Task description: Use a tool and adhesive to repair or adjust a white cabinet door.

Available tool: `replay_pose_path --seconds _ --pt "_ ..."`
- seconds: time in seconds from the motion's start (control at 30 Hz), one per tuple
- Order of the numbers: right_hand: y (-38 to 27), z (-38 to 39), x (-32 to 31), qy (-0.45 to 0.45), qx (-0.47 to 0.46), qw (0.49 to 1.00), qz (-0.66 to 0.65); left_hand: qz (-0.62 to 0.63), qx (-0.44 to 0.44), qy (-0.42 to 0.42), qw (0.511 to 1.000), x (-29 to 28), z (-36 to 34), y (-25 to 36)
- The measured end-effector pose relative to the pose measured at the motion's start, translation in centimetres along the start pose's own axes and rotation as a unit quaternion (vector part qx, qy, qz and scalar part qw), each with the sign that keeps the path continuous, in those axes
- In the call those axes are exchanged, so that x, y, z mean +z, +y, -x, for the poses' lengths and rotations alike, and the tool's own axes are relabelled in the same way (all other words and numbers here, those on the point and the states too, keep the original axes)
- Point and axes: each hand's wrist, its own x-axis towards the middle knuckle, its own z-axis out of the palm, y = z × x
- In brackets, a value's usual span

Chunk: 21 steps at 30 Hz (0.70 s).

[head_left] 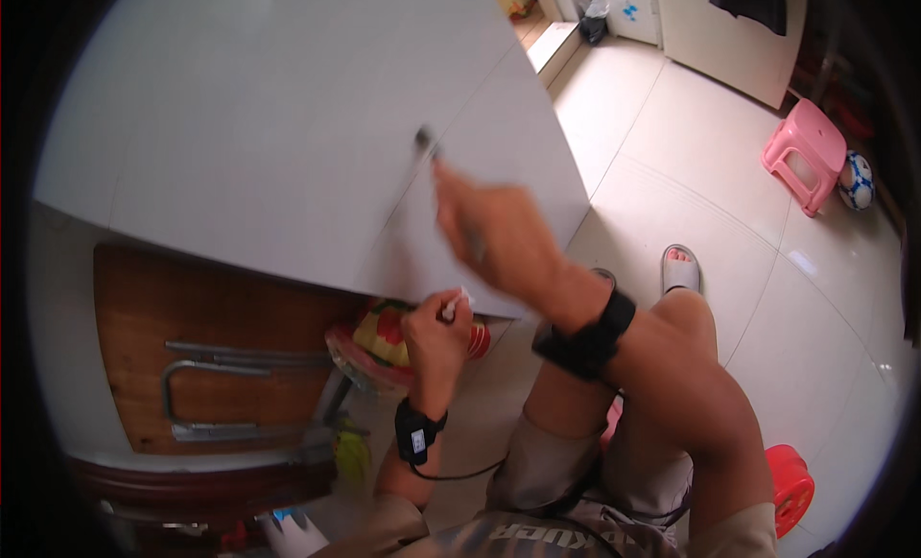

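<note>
My right hand (pixel 499 237), blurred by motion, is closed on a slim pale tool with a dark head (pixel 422 136), perhaps a brush, over the large light-grey panel (pixel 240 107). Whether the head touches the panel I cannot tell. A thin line runs across the surface near it. Lower down, by the panel's near edge, my left hand (pixel 436 337) grips a small white object (pixel 452 307), mostly hidden by the fingers. Both wrists wear black straps with devices.
Below the panel are a folding wooden board (pixel 129 337) with metal legs and a red-and-yellow patterned item (pixel 379 323). On the tiled floor at right stand a pink stool (pixel 806 141), a ball (pixel 856 184) and a red stool (pixel 789 486). A cream door (pixel 724 49) is behind.
</note>
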Motion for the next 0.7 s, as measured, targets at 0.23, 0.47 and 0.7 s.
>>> replay_pose_path --seconds 0.23,0.47,0.7 --pt "-2.4 1.6 -1.1 -0.092 0.053 0.994 0.020 0.001 0.038 0.069 0.997 -1.9 -3.8 0.5" --pt "0.0 0.2 -0.6 -0.005 0.043 0.999 0.012 -0.020 0.122 0.123 0.985 -3.2 -6.1 2.4" --pt "-1.6 1.2 0.2 -0.052 0.064 0.996 0.039 -0.062 0.141 0.170 0.973 -3.5 -8.6 3.0"
